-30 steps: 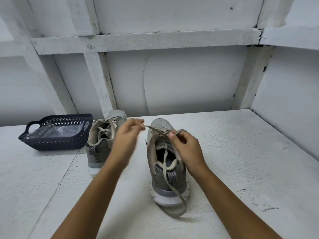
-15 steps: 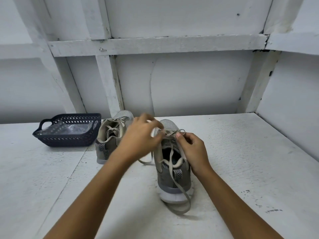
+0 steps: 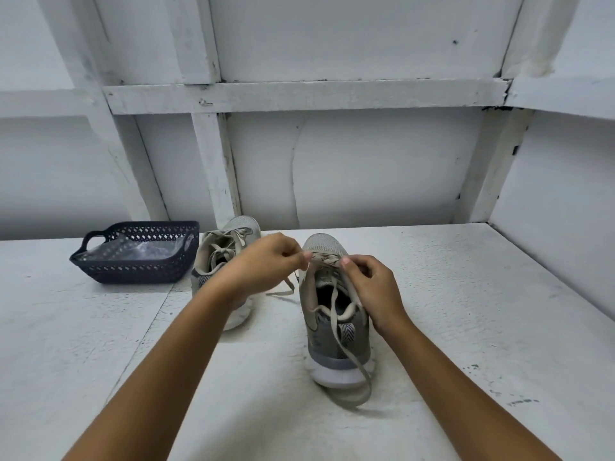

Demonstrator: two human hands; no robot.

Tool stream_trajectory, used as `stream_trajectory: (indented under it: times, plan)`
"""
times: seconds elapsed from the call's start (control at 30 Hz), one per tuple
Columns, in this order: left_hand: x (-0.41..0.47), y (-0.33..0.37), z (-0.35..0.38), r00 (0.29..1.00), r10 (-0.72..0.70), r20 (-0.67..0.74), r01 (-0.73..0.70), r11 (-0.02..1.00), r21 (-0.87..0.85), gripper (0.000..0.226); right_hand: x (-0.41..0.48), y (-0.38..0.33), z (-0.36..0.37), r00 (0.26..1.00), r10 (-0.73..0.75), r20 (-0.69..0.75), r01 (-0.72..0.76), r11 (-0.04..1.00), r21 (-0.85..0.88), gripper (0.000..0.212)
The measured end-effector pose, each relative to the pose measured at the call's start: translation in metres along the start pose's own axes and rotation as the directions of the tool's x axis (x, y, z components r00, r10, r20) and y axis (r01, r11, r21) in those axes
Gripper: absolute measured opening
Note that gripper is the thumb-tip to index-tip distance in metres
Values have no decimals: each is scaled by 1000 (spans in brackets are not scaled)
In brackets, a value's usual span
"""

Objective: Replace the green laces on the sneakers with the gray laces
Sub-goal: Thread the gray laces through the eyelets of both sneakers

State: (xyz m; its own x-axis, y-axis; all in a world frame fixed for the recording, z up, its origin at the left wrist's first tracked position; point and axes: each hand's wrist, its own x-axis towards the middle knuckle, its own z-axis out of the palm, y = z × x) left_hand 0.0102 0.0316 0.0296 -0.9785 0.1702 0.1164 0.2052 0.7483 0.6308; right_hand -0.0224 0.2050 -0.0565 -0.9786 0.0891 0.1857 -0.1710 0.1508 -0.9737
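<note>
Both hands are on the lace [image 3: 353,361] at the toe-end eyelets of the near sneaker [image 3: 336,344].

- Your left hand [image 3: 266,264]: fingers curled, thumb and forefinger pinching the lace at the left side of the front eyelet row.
- Your right hand [image 3: 372,287]: same pinch on the right side of that row, with the hand lying over the sneaker's right flank.
- The pinch points sit close together, with a short crossing of lace between them. I can't tell which eyelet each end goes through.
- From the grip, one strand runs back across the shoe opening, over the heel and onto the tabletop [image 3: 466,311], ending in a loop behind the heel.
- A second loose end lies on the tabletop just left of the sneaker, below your left hand.
- The lace looks pale grey-beige.

Position: the near sneaker stands upright mid-tabletop, toe to the back edge and heel toward you.

Count:
- Sneakers: 2. The second sneaker [image 3: 219,257] is to the left, nearer the back edge, partly behind your left forearm.
- Laces: 2 visible, one per sneaker. The second is slack in its eyelets.
- Baskets: 1. The dark basket [image 3: 133,271] is left of the second sneaker, toward the back edge. I can't tell if they touch.
- Clear plastic bags [image 3: 133,252]: 1, inside the basket.
</note>
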Motion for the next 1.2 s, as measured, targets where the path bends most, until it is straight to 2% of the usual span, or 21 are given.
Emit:
stream_trajectory:
  times: [0.13,0.23,0.3,0.37,0.47,0.53,0.67,0.73,0.8,0.87,0.93,1.0,1.03,1.1,1.2]
  plan:
    - [-7,4,2,990,-44,134,70,978,-199,28,2,-9,-4,989,-91,116,107,984,-142,16]
    - [-8,8,7,980,-22,200,92,932,-349,26,6,-21,-11,933,-170,316,268,917,-296,34]
    - [-10,10,9,965,28,262,81,914,-397,23,6,-30,-16,894,-177,411,346,855,-386,34]
    - [-12,11,11,935,41,353,90,933,-348,30,8,-37,-22,879,-189,438,384,825,-415,35]
    - [-15,14,15,892,-52,448,113,987,-110,47,8,-52,-33,866,-194,461,407,809,-424,45]
    - [-15,16,18,897,-124,425,151,988,-32,51,6,-59,-40,852,-194,486,424,800,-425,49]
    - [-17,11,14,921,-130,366,177,980,-96,47,-4,-72,-47,833,-150,532,428,783,-451,50]
    - [-14,7,11,956,-103,276,142,982,-127,48,-8,-74,-46,823,-138,551,443,764,-470,51]
    - [-11,5,8,983,-100,157,137,958,-250,45,-9,-76,-43,818,-129,560,452,746,-489,51]
    - [-8,6,2,987,-118,108,157,842,-516,39,-9,-77,-38,823,-127,554,454,733,-506,48]
    - [-7,7,-5,985,-124,119,171,620,-766,33,-9,-81,-31,837,-125,532,428,755,-496,38]
    - [-6,9,-11,984,-117,136,174,428,-887,29,-11,-88,-23,841,-74,536,354,824,-442,27]
    - [-6,10,-13,984,-108,143,173,370,-913,27,-13,-93,-20,832,-37,554,315,853,-417,32]
    - [-6,12,-18,987,-78,142,160,315,-936,22,-19,-101,-13,797,22,604,279,873,-401,37]
    - [-3,11,-21,993,-73,94,112,295,-949,15,-22,-102,-3,764,19,645,325,852,-410,26]
